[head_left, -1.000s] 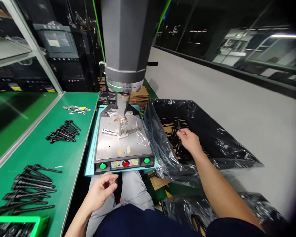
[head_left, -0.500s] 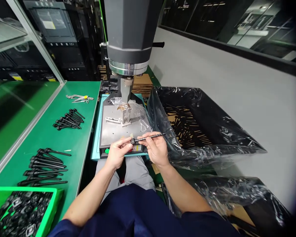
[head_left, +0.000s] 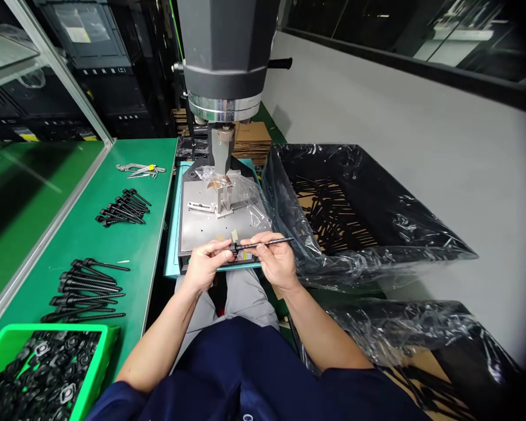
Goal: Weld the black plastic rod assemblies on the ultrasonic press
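Note:
A slim black rod (head_left: 269,242) with a ridged shaft and a wider head lies roughly level between my hands, its thin tip pointing right. My left hand (head_left: 206,266) pinches the head end. Fingers and thumb of my right hand (head_left: 277,262) close around the shaft. Just beyond them is the metal base plate (head_left: 197,231) of a press, with a small upright metal fixture (head_left: 224,202) on it. Above that fixture hangs the press's tapered tool (head_left: 221,155), clear plastic film around its foot.
On the green bench (head_left: 134,245) at left lie two groups of similar black rods (head_left: 90,286), some hand tools (head_left: 140,170) and a green bin (head_left: 107,356) of small black parts. At right, a plastic-lined box (head_left: 403,216) holds many rods. Stacked cardboard (head_left: 253,140) stands behind the press.
The view has shifted slightly. Both hands keep hold of the black rod in nearly the same pose, with the left fingers a little differently set at its head.

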Motion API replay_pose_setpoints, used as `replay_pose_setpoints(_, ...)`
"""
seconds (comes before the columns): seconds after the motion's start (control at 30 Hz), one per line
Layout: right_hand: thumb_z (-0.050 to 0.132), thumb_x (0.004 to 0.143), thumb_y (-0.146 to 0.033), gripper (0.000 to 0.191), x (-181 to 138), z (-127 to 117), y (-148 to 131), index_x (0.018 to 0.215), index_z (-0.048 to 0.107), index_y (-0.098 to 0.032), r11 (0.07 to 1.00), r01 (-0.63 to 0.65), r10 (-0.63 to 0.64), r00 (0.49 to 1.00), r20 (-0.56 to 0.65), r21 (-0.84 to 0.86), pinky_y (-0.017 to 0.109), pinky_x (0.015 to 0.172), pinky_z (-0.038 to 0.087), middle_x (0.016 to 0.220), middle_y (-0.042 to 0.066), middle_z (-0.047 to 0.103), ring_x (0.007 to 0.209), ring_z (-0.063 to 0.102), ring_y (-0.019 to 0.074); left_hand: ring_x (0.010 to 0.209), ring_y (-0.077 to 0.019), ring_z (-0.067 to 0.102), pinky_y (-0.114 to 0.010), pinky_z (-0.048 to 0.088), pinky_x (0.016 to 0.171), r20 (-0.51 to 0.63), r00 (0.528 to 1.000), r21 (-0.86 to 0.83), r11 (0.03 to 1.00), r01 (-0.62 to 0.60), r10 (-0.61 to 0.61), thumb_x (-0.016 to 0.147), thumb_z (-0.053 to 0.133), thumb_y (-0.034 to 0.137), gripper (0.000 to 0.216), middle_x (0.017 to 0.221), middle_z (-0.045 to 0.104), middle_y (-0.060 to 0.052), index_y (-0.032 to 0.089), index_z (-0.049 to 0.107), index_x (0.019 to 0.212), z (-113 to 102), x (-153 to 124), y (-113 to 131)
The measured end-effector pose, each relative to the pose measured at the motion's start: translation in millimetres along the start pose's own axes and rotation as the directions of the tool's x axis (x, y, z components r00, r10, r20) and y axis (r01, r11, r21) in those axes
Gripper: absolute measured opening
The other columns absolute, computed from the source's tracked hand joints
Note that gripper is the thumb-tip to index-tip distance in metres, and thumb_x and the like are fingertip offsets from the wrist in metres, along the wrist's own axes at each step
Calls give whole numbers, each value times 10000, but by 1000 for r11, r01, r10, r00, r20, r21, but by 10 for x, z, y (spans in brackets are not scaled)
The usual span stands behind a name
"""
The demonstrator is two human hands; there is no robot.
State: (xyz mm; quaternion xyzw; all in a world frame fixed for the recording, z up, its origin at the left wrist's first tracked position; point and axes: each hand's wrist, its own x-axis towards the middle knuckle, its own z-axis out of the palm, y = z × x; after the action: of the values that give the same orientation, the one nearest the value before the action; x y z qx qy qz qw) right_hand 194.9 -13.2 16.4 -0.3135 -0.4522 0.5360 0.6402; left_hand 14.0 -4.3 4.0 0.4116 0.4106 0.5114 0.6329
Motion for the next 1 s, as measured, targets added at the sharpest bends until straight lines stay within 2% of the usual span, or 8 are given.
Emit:
replay_pose_setpoints(0.17, 734, 850, -398, 254, 23, -94, 16, 921, 536, -255, 1000, 26, -25, 993, 115, -9, 452, 823, 618, 963, 12, 597, 936, 705, 226, 769, -194, 687, -411, 574, 814, 27, 989, -103, 984, 144, -142, 550, 915, 337, 467, 896, 733, -79, 128, 782, 945, 37, -1, 57)
replay_pose_setpoints(0.33, 703, 875, -408, 208, -15, -85, 173, 905, 557, -263, 993, 92, -86, 993, 82, -71, 500, 922, 575, 979, 20, 607, 1001, 691, 240, 742, -176, 676, -384, 566, 795, -2, 999, 32, 999, 39, -39, 600, 890, 340, 447, 881, 729, -68, 135, 778, 981, 2, 89, -39)
replay_pose_setpoints(0.43, 674, 900, -378, 129, -25, -144, 178, 954, 651, -263, 982, 74, -37, 978, 207, -173, 506, 1051, 494, 1115, 59, 626, 1163, 627, 255, 781, -189, 678, -393, 555, 823, -39, 998, 29, 999, 43, -42, 594, 886, 376, 504, 907, 744, -82, 136, 768, 1020, -87, 207, -99)
replay_pose_setpoints(0.53, 728, 859, -383, 394, 22, -320, 110, 1228, 636, -281, 972, -122, 204, 864, 460, -201, 476, 1066, 479, 1459, 92, 471, 1310, 524, 272, 828, -201, 673, -398, 540, 852, -48, 999, 123, 992, 8, -2, 610, 871, 409, 495, 926, 747, -87, 147, 770, 1016, -214, 325, -27)
replay_pose_setpoints(0.63, 774, 787, -504, 619, 120, -495, 113, 1305, 587, -222, 927, -341, 359, 696, 622, -154, 448, 959, 541, 1473, 160, 468, 1292, 542, 313, 911, -214, 664, -391, 517, 896, 58, 994, 342, 934, -105, 90, 656, 843, 402, 409, 987, 734, -92, 168, 780, 985, -310, 417, 119)
replay_pose_setpoints(0.77, 686, 864, -529, 446, 253, -432, 308, 1122, 596, -177, 861, -478, 506, 774, 381, -171, 363, 781, 585, 1036, 126, 721, 906, 728, 219, 902, -210, 660, -373, 519, 861, 242, 967, 442, 878, -186, 83, 703, 806, 412, 363, 1007, 707, -112, 163, 781, 967, -289, 519, 164)
replay_pose_setpoints(0.87, 712, 831, -540, 430, 332, -219, 489, 1032, 564, -189, 846, -516, 531, 796, 292, -131, 279, 606, 555, 847, 39, 700, 677, 703, 162, 838, -187, 648, -336, 522, 786, 325, 943, 494, 836, -237, 76, 756, 765, 398, 333, 982, 682, -109, 150, 773, 979, -220, 583, 83)
replay_pose_setpoints(1.0, 660, 838, -578, 429, 451, -54, 672, 993, 575, -187, 896, -437, 444, 885, 142, -81, 175, 407, 337, 620, -55, 575, 427, 473, 64, 839, -177, 642, -306, 516, 764, 299, 949, 528, 812, -249, 97, 721, 796, 363, 347, 995, 690, -89, 161, 757, 1000, -249, 743, 57)
